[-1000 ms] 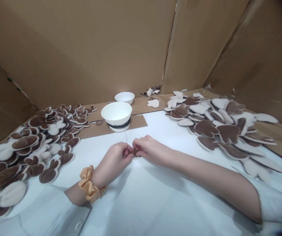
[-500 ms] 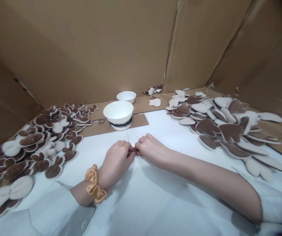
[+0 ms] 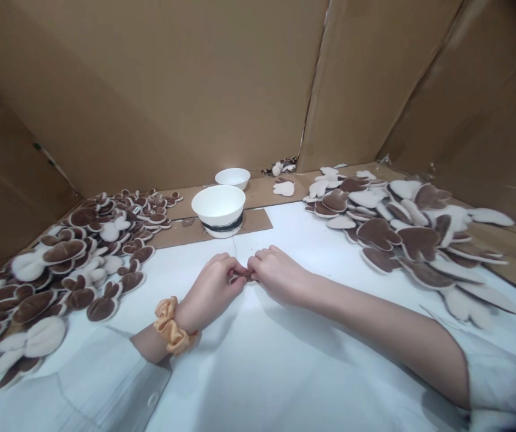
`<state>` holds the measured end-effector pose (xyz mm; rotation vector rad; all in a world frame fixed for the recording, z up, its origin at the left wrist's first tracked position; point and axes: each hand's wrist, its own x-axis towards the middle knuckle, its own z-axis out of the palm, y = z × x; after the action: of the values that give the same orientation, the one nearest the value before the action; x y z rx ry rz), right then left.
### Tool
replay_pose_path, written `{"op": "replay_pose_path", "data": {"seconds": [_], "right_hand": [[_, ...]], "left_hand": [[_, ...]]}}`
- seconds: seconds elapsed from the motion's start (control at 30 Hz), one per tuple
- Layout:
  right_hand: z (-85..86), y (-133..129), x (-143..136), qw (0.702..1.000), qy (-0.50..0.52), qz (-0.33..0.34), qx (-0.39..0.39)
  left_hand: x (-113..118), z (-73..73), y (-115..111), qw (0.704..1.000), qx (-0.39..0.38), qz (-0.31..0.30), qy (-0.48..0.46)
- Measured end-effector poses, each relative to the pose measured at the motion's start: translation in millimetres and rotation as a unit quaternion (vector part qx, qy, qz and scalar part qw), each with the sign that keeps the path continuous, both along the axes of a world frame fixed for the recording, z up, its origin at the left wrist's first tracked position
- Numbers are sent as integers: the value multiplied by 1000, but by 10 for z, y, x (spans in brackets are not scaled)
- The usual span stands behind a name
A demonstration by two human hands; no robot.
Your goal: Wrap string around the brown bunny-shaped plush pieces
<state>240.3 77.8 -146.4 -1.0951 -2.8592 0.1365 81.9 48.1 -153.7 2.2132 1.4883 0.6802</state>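
My left hand (image 3: pixel 213 287), with an orange scrunchie (image 3: pixel 171 329) round the wrist, is closed in a pinch over the white table. Fingertip to fingertip with it, my right hand (image 3: pixel 280 277) is closed too. Between them is something small and dark, mostly hidden by the fingers, so I cannot tell its kind. A thin dark thread (image 3: pixel 234 246) runs from near the base of a white bowl (image 3: pixel 218 207) down toward my fingers. Black thread or band (image 3: pixel 224 228) circles the lower part of that bowl.
On the left lies a heap of small brown-and-white bunny-shaped plush pieces (image 3: pixel 78 294). A pile of larger flat plush pieces (image 3: pixel 377 234) covers the right side. Behind the front bowl stands a second white bowl (image 3: pixel 233 177). Cardboard walls (image 3: pixel 172 90) enclose the table.
The fingers of my left hand have shifted slightly, with the thumb and forefinger a little more apart from the right hand. The view has moved slightly; bowls and heaps stay put.
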Motion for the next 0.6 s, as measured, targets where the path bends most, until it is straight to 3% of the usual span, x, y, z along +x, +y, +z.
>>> {"op": "replay_pose_path", "data": {"seconds": [0.23, 0.47, 0.6], "right_hand": [[-62, 112, 119, 976, 164, -22, -144], [28, 69, 85, 989, 106, -7, -105], [-5, 15, -8, 1000, -2, 7, -22]], "left_hand": [[21, 27, 36, 1000, -27, 1, -5], [-11, 37, 79, 999, -46, -16, -17], [-7, 44, 78, 999, -33, -27, -4]]}}
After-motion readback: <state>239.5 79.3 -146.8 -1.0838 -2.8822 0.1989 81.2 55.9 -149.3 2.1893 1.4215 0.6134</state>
